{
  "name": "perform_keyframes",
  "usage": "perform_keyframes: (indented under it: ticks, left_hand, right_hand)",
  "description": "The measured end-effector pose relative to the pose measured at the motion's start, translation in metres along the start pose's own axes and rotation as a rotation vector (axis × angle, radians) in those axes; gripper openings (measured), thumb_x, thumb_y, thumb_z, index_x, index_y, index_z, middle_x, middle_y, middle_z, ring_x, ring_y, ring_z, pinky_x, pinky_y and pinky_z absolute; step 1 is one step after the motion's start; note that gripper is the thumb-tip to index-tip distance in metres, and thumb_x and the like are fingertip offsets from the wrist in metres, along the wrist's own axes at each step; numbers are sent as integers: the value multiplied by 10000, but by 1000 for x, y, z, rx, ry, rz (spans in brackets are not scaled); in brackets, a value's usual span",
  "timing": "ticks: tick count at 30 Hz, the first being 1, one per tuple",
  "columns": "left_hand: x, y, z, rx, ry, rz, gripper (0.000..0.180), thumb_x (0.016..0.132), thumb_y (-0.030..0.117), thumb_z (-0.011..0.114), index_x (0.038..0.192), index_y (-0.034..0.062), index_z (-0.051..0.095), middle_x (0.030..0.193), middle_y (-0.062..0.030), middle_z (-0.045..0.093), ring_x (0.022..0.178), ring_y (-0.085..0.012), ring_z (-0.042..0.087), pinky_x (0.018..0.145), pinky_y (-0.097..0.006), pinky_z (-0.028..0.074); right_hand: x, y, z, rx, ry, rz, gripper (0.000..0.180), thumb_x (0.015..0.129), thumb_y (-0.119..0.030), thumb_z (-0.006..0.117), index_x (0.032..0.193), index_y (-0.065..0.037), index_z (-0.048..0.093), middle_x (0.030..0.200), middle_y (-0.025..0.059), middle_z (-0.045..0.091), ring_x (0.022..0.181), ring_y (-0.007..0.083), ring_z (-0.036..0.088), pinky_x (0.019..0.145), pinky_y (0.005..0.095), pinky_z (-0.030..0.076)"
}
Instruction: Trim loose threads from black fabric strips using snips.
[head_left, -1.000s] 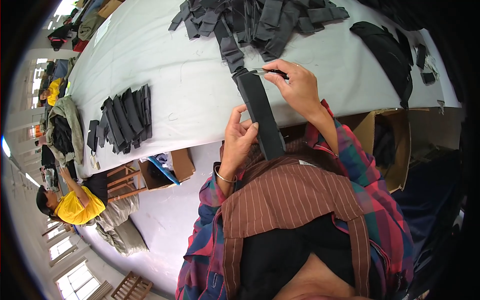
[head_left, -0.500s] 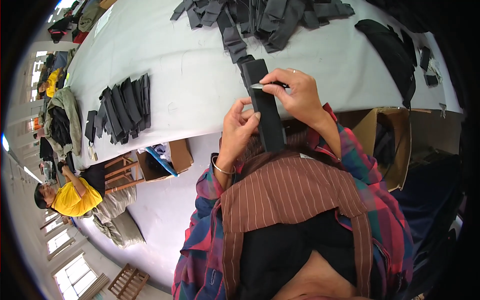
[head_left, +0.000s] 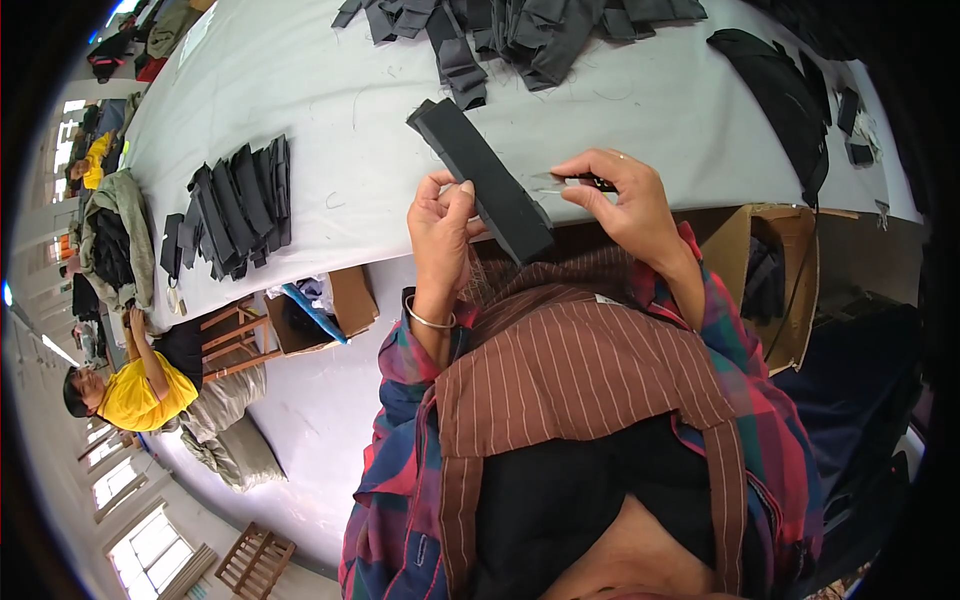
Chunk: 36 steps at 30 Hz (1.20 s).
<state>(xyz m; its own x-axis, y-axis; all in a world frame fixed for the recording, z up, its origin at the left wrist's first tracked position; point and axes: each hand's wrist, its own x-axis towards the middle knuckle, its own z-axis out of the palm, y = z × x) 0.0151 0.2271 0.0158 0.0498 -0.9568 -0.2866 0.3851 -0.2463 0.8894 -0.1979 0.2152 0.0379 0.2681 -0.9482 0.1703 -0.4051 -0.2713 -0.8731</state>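
A long black fabric strip (head_left: 483,180), folded flat, slants above the near edge of the table. My left hand (head_left: 441,225) pinches its left edge near the middle, thumb on top. My right hand (head_left: 622,200) is closed on small thread snips (head_left: 592,183) with black grips. Their pale metal tips point left, just apart from the strip. Farther back on the white-covered table (head_left: 350,130) lies a loose heap of dark fabric strips (head_left: 540,40). A neater row of black strips (head_left: 238,208) sits to the left.
A black fabric piece (head_left: 775,110) lies at the table's right. Below the table edge are an open cardboard box (head_left: 795,290) on the right and another box (head_left: 352,300) on the left. Two people in yellow (head_left: 150,400) are off to the left.
The strip has tilted, its far end swinging left, and my left hand has moved left with it. My right hand has drawn the snips away from the strip to the right.
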Motion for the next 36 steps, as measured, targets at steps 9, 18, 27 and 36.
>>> perform_keyframes:
  ticks: [9,18,27,36]
  left_hand:
    - [0,2,2,34,-24,3,95,910,56,549,994,54,505,676,65,513,587,-5,482,480,-167,431]
    - [3,6,-5,51,-27,-4,72,900,56,557,961,68,522,649,96,458,551,10,445,458,-153,400]
    - [2,13,-2,39,-113,-14,114,909,63,551,1009,34,504,773,4,594,637,-50,572,529,-200,508]
    - [-5,51,7,315,-483,-187,176,868,48,544,1032,-12,565,680,73,519,612,0,462,554,-153,380]
  right_hand:
    - [1,1,5,-116,-6,-188,178,715,-17,686,891,-37,669,811,76,656,704,212,574,664,297,445]
    - [5,2,-6,152,108,-2,105,779,-91,688,878,-57,674,745,42,649,679,143,580,633,263,441]
    - [7,-5,0,-145,-77,-204,179,726,-19,680,904,-37,664,767,54,629,688,184,556,685,281,444]
    - [34,-6,-11,116,41,-116,370,780,-102,713,1130,-46,608,954,4,579,896,103,529,811,243,427]
